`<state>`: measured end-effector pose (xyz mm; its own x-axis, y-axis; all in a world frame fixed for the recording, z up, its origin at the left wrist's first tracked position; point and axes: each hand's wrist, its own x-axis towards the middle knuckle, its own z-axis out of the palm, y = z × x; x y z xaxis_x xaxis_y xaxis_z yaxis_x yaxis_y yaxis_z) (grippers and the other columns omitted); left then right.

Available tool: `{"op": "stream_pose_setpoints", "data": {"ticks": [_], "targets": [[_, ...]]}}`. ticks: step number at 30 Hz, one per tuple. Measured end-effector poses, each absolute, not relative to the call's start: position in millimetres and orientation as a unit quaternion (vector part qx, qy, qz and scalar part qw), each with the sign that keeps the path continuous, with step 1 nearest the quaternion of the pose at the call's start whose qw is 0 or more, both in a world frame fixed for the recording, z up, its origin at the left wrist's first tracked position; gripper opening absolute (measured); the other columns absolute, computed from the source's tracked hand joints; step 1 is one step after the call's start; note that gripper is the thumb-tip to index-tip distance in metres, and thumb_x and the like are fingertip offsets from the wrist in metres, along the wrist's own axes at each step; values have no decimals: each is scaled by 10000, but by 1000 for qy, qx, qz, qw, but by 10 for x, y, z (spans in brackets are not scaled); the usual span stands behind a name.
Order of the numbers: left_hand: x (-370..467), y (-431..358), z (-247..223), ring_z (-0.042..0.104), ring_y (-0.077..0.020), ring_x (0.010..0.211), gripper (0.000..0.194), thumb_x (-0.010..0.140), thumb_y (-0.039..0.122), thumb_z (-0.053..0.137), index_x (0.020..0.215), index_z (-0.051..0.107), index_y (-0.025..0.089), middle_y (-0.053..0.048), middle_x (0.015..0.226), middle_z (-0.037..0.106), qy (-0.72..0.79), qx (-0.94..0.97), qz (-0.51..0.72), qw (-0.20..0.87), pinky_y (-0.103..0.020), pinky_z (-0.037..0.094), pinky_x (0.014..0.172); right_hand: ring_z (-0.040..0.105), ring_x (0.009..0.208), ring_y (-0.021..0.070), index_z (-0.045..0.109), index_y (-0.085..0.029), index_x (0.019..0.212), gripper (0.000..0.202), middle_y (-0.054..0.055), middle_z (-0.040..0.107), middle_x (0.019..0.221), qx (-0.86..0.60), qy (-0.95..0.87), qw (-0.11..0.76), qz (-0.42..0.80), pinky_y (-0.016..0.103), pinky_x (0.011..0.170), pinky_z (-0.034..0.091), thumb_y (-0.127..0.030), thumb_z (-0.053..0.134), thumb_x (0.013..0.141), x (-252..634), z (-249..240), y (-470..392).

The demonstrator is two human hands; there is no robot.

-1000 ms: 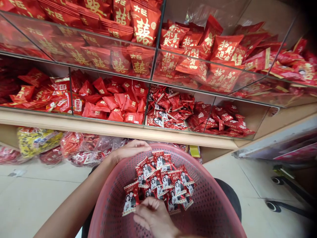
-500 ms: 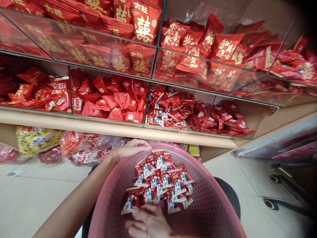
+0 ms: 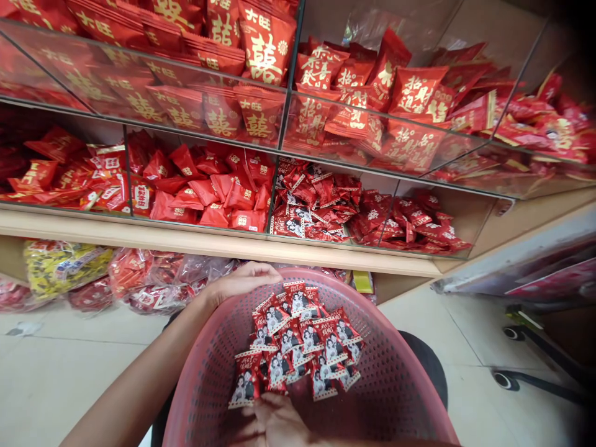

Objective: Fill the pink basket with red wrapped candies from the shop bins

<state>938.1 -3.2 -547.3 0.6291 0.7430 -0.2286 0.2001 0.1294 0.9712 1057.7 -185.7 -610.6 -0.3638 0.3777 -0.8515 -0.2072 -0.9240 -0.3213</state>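
Note:
A pink perforated basket [image 3: 395, 347] is tilted in front of me, with several small red packets [image 3: 298, 341] printed with black-and-white figures heaped on its far wall. My left hand [image 3: 246, 278] grips the basket's far rim at the upper left. Inside the basket, my right hand [image 3: 274, 422] is just below the heap, its fingers apart and slightly blurred. Its fingertips are by the lowest packets, and no packet shows in its grasp.
Beyond the basket, a wooden shelf [image 3: 186, 239] has glass-fronted compartments full of red packets. Plastic bags of sweets [image 3: 65, 267] lie beneath it. At the right, black chair legs with casters [image 3: 507, 379] stand on the tiled floor.
My right hand has moved slightly down inside the basket, and the lower left packet now shows more fully. The view has shifted slightly. My left hand remains on the rim.

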Motion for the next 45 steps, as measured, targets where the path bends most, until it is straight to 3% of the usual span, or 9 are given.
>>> {"op": "stream_pose_setpoints", "data": {"ticks": [6, 10, 13, 16, 20, 25, 28, 33, 45], "targets": [[9377, -32, -5515, 573, -179, 848, 339, 783, 441, 546, 931, 641, 151, -38, 947, 654, 377, 628, 213, 646, -264, 414, 752, 614, 415, 133, 373, -147, 885, 384, 45, 592, 458, -584, -56, 154, 795, 189, 447, 462, -248, 8, 953, 10579, -6016, -1793], [9379, -19, -5521, 569, -177, 841, 335, 777, 444, 551, 922, 643, 156, -35, 931, 651, 384, 630, 211, 641, -266, 408, 753, 601, 429, 130, 446, -154, 786, 252, 21, 588, 504, -587, -114, 146, 788, 196, 454, 446, -364, 379, 909, 10632, -6261, -1803], [9382, -12, -5499, 562, -162, 816, 303, 775, 423, 560, 892, 646, 157, -22, 888, 651, 378, 633, 212, 642, -261, 401, 758, 516, 370, 73, 515, -133, 657, 256, -6, 550, 514, -595, -209, 127, 765, 174, 420, 398, -329, 548, 819, 10715, -6333, -1801], [9381, -12, -5474, 557, -155, 805, 283, 777, 407, 561, 881, 646, 157, -17, 874, 651, 379, 633, 216, 640, -257, 396, 761, 427, 355, 19, 568, -105, 580, 291, -6, 527, 498, -534, -343, 92, 767, 132, 377, 303, -293, 545, 802, 10845, -6023, -1708], [9382, -11, -5480, 556, -159, 812, 286, 768, 407, 572, 879, 645, 155, -17, 873, 653, 388, 634, 219, 633, -258, 395, 760, 466, 360, 73, 575, -140, 816, 286, -14, 550, 508, -481, -463, 84, 740, 173, 354, 308, -395, 446, 826, 11068, -5200, -1343], [9389, -6, -5516, 563, -154, 800, 285, 768, 415, 573, 878, 645, 162, -14, 875, 654, 380, 625, 222, 645, -255, 399, 752, 519, 589, 101, 592, -177, 819, 198, 0, 579, 655, -463, -763, 325, 312, 237, 573, 403, -297, 437, 850, 11395, -4493, -513], [9387, -13, -5508, 563, -148, 776, 294, 774, 430, 564, 886, 642, 169, -10, 859, 652, 388, 618, 213, 650, -253, 400, 735, 546, 681, 122, 606, -173, 904, 166, 28, 632, 798, -468, -788, 358, 177, 257, 642, 419, -255, 484, 827, 11534, -4437, 12], [9386, -22, -5475, 561, -151, 783, 290, 774, 427, 563, 870, 645, 166, -8, 851, 653, 390, 623, 216, 643, -255, 400, 748, 554, 835, 173, 599, -156, 1009, 331, 62, 641, 972, -447, -840, 272, 142, 311, 754, 414, -304, 651, 717, 11546, -4559, 542], [9391, -12, -5481, 572, -169, 829, 279, 747, 395, 600, 879, 654, 155, -27, 901, 662, 380, 607, 223, 661, -277, 402, 782, 477, 957, 243, 588, -179, 1039, 408, 81, 591, 1020, -503, -856, 105, 64, 396, 821, 342, -355, 679, 683, 11312, -4423, 588]]}}
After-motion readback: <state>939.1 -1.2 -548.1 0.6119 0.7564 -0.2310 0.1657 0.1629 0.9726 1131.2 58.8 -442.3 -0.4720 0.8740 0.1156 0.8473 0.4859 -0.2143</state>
